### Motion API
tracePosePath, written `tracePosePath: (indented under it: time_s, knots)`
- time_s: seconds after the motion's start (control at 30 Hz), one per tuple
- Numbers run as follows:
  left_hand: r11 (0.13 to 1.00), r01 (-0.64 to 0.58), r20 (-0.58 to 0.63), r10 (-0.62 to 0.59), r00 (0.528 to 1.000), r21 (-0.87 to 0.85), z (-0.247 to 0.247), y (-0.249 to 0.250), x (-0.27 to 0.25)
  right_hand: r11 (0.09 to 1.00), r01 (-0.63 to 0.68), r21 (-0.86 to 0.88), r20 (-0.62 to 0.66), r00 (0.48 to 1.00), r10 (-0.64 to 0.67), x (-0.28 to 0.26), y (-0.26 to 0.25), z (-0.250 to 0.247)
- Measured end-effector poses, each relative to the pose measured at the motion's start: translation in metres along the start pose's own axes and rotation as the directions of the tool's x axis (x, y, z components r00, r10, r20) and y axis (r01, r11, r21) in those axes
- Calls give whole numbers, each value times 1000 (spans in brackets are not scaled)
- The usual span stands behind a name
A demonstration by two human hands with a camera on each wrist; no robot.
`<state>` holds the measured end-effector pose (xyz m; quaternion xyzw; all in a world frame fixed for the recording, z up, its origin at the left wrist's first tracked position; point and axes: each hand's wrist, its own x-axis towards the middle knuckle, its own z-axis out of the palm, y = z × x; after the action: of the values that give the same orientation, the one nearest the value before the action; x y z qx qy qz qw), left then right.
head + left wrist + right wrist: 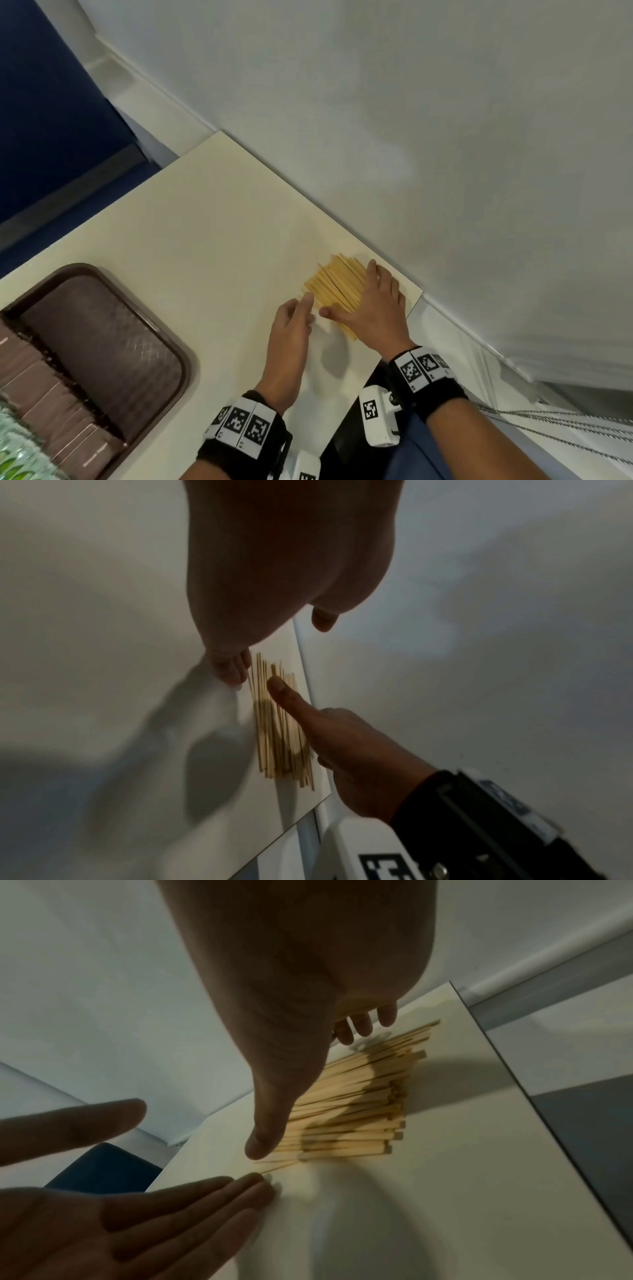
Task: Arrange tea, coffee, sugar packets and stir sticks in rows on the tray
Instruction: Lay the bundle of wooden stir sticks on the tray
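On the cream rectangular table (pixel 205 222), well apart from the brown plastic tray (pixel 178 346), lies a fanned pile of pale wooden stir sticks (pixel 337 284). The right hand (pixel 373 305) spreads flat over it; the left hand (pixel 291 318), fingers straight, closes in beside. Gathering seems underway; next, squeeze them into one bundle.

No readable text; wristband markers (pixel 247 425) perhaps coded patterns.

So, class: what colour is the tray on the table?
Dark brown, with a fine criss-cross texture on its floor; the tray shows best in the head view.
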<state>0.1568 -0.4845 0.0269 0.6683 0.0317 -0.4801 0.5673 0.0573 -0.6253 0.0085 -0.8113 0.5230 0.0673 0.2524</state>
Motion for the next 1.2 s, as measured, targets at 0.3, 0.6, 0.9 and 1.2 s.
tracePosePath:
  time_s: [0.3,0.6,0.9,1.2]
  knots:
    - [993,12,11,-11,1000,-121,9,2,11,997,29,-74,-106,994,-36,6,-9,15]
    - [986,-6,-6,5,1000,-166,11,5,18,962,214,-172,-39,974,-223,-1,-6,26]
    - [984,26,0,-26,1000,-174,2,8,23,921,293,-257,-141,931,-336,-9,-11,47]
    - [974,53,21,-50,999,-219,-6,-1,23,891,302,-338,-169,912,-374,-15,-22,59]
